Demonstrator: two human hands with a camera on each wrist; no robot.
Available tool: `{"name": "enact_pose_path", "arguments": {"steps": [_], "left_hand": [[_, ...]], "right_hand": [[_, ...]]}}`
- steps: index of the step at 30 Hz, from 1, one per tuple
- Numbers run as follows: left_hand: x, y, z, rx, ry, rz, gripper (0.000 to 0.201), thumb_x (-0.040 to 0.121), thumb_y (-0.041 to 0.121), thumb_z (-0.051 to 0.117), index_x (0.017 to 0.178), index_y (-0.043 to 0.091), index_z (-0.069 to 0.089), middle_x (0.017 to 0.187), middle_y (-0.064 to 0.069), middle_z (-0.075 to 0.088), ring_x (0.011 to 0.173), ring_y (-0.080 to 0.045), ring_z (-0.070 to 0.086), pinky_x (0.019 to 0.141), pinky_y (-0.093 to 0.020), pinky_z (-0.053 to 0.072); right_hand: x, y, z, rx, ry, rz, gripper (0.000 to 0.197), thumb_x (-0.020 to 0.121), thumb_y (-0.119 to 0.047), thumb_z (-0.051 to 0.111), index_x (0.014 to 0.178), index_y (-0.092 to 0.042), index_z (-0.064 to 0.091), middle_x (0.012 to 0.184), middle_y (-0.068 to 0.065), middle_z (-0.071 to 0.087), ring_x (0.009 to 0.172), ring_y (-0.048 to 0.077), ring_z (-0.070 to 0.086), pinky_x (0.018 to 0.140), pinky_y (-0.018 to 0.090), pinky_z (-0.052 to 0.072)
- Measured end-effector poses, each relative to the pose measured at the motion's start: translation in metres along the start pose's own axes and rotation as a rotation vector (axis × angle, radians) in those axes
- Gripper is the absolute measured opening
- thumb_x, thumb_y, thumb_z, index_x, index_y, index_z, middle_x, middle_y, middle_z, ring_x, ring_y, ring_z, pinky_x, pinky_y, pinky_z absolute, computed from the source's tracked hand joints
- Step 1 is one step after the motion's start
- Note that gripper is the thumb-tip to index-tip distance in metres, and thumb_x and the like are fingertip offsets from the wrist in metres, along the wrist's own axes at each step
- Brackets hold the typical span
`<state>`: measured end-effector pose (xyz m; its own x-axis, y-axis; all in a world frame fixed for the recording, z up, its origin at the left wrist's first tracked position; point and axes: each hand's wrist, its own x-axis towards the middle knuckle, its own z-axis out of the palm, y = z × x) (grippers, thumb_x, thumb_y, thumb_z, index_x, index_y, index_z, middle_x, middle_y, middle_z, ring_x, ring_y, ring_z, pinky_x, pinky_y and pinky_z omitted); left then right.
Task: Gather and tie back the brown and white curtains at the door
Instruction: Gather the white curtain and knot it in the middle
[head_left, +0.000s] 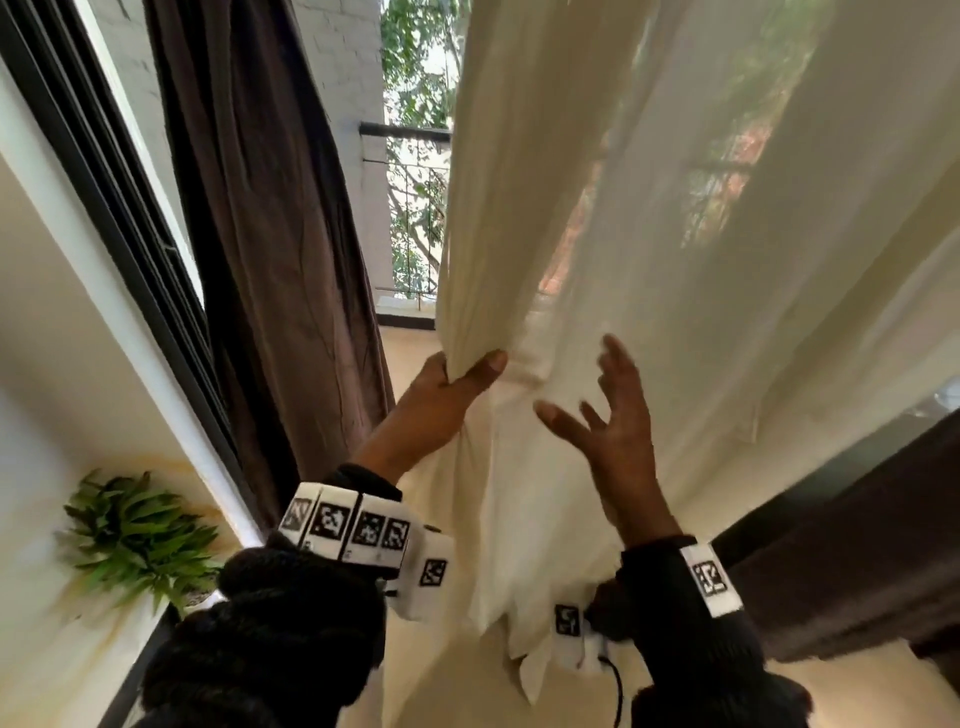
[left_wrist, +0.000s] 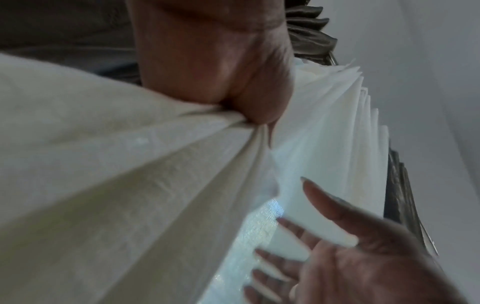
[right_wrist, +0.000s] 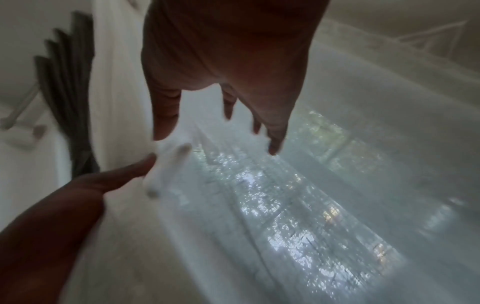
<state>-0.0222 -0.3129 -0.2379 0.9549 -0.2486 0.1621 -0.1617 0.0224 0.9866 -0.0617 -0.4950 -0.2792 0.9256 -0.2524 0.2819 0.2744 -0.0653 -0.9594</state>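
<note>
A sheer white curtain (head_left: 649, 249) hangs across the doorway and fills the right of the head view. My left hand (head_left: 452, 384) grips a gathered bunch of its left edge, thumb wrapped over the folds. The left wrist view shows the same bunched white curtain (left_wrist: 145, 174) pinched under my left hand (left_wrist: 233, 86). My right hand (head_left: 608, 410) is open, fingers spread, just in front of the white fabric to the right of the bunch; it appears again as my right hand (right_wrist: 221, 86) over the white curtain (right_wrist: 337, 185). A brown curtain (head_left: 280, 234) hangs at the left beside the door frame.
A dark door frame (head_left: 119, 218) runs up the left side. A green potted plant (head_left: 140, 540) sits low on the left. A balcony railing (head_left: 410, 135) and trees show through the gap between curtains. More brown fabric (head_left: 857, 545) hangs at the lower right.
</note>
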Motion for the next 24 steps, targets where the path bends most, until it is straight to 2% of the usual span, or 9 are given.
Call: {"name": "enact_pose_path", "arguments": {"steps": [2,3,6,9,11,15,19,22,24], "left_hand": [[-0.001,0.004,0.003,-0.093,-0.114,-0.090,0.007,0.095,0.028,0.059,0.093,0.030,0.065,0.089,0.009,0.074,0.092,-0.010,0.069,0.092,-0.033,0.055],[-0.001,0.006,0.005,-0.116,-0.144,-0.114,0.008,0.096,0.025,0.058,0.093,0.028,0.065,0.088,0.008,0.074,0.088,-0.010,0.069,0.089,-0.032,0.055],[0.004,0.010,0.008,-0.125,-0.175,-0.143,0.008,0.097,0.024,0.056,0.095,0.025,0.064,0.085,0.008,0.075,0.080,-0.008,0.072,0.081,-0.028,0.058],[0.007,0.006,0.012,-0.127,-0.175,-0.141,0.009,0.098,0.026,0.056,0.094,0.025,0.064,0.079,0.012,0.076,0.078,-0.006,0.072,0.078,-0.025,0.060],[0.004,0.003,0.016,-0.094,-0.150,-0.117,0.009,0.098,0.029,0.055,0.095,0.027,0.063,0.081,0.013,0.076,0.080,-0.003,0.072,0.078,-0.023,0.059],[0.009,-0.009,0.017,-0.012,0.054,-0.051,0.030,0.092,0.048,0.060,0.110,0.024,0.062,0.106,-0.003,0.072,0.100,-0.019,0.069,0.095,-0.042,0.054],[0.009,-0.011,0.021,0.099,0.076,0.044,0.010,0.098,0.039,0.052,0.101,0.031,0.058,0.091,0.009,0.066,0.082,0.003,0.063,0.080,-0.019,0.052],[0.006,-0.015,0.039,0.110,-0.040,0.075,0.019,0.101,0.034,0.049,0.115,0.025,0.058,0.098,0.016,0.066,0.085,0.015,0.062,0.081,-0.009,0.048],[0.003,-0.017,0.051,0.135,-0.092,0.072,0.025,0.102,0.035,0.045,0.122,0.024,0.054,0.103,0.016,0.063,0.090,0.016,0.058,0.079,-0.001,0.043]], "right_hand": [[0.014,0.003,-0.003,0.178,-0.105,0.175,0.141,0.049,-0.045,0.097,0.156,-0.042,0.005,0.166,0.006,0.016,0.152,0.017,0.020,0.121,0.048,0.027],[0.019,0.005,-0.004,0.265,-0.176,0.226,0.148,0.048,-0.043,0.098,0.157,-0.039,-0.002,0.164,0.012,0.024,0.150,0.023,0.027,0.120,0.052,0.029],[0.021,-0.001,0.001,0.323,-0.317,0.213,0.100,0.067,-0.024,0.091,0.149,-0.013,0.035,0.129,0.013,0.068,0.119,0.028,0.065,0.098,0.043,0.053],[0.014,-0.008,0.008,0.146,-0.218,0.099,0.045,0.074,-0.004,0.080,0.115,-0.016,0.067,0.108,0.002,0.077,0.103,0.019,0.073,0.084,0.032,0.057],[0.011,-0.006,0.006,0.072,-0.140,0.037,0.045,0.072,0.002,0.081,0.112,-0.015,0.068,0.105,-0.001,0.077,0.099,0.015,0.073,0.080,0.027,0.058],[0.007,0.000,-0.005,-0.117,-0.008,-0.055,0.037,0.079,-0.003,0.081,0.112,-0.013,0.067,0.103,-0.006,0.074,0.090,0.004,0.073,0.077,0.022,0.058],[-0.009,0.009,-0.002,-0.423,0.206,-0.227,0.043,0.086,-0.008,0.064,0.128,-0.003,0.057,0.104,-0.002,0.067,0.081,-0.001,0.064,0.072,0.005,0.048],[-0.014,0.013,0.016,-0.564,0.137,-0.231,0.053,0.083,-0.004,0.058,0.136,0.000,0.050,0.108,0.013,0.071,0.091,0.030,0.069,0.077,0.030,0.056],[-0.012,0.013,0.027,-0.630,0.030,-0.269,0.057,0.083,-0.007,0.060,0.138,-0.001,0.049,0.112,0.016,0.071,0.098,0.034,0.069,0.080,0.040,0.057]]}}
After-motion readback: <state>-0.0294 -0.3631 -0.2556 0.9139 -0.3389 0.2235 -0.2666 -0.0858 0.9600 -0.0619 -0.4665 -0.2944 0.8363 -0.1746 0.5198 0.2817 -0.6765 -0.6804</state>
